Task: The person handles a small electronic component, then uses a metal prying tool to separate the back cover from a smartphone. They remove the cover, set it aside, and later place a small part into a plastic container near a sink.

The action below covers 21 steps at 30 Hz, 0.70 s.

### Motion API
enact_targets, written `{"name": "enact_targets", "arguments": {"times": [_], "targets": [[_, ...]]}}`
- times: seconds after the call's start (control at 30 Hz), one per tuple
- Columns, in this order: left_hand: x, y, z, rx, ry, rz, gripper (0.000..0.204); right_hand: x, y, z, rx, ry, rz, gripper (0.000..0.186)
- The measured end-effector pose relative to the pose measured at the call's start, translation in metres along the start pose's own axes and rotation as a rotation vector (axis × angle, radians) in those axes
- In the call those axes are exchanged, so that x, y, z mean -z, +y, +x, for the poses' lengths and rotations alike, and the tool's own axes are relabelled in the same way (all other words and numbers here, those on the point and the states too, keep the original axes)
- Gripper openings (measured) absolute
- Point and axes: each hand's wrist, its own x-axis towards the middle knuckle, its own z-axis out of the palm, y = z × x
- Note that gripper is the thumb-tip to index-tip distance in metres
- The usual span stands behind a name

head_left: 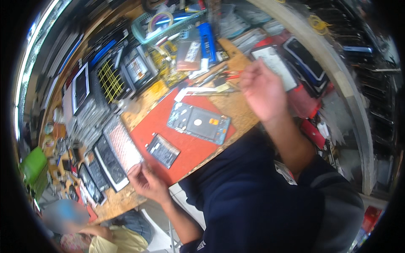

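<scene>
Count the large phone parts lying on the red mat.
2: a phone body on the upper right of the red mat, and a dark battery-like block to its lower left. Neither is hidden.

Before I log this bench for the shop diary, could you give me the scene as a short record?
Left hand: fingertips at the near end of a shiny wrapped slab
Right hand: raised, fingers loosely curled, nothing visible in it
Red mat: holds an opened phone body and a dark flat battery, lying apart
Behind mat: teal basket
</scene>
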Motion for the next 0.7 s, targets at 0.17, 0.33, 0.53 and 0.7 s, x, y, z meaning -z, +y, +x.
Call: {"name": "enact_targets", "arguments": {"times": [0.17, 0.33, 0.53, 0.7], "targets": [[0.005, 0.000, -0.004, 0.219, -0.001, -0.038, 0.006, 0.018, 0.003, -0.004, 0.185, -0.195, -0.078, 0.018], [0.003, -0.003, -0.003, 0.206, 0.021, -0.143, 0.008, 0.013, 0.003, -0.009, 0.367, -0.161, -0.213, 0.028], [0.004, -0.006, -0.007, 0.118, 0.024, -0.116, 0.014, 0.021, 0.003, -0.010, 0.440, -0.091, -0.406, 0.048], [0.003, -0.002, -0.003, -0.019, -0.017, 0.094, 0.012, 0.040, 0.008, -0.009, 0.546, -0.206, -0.692, 0.012]]}}
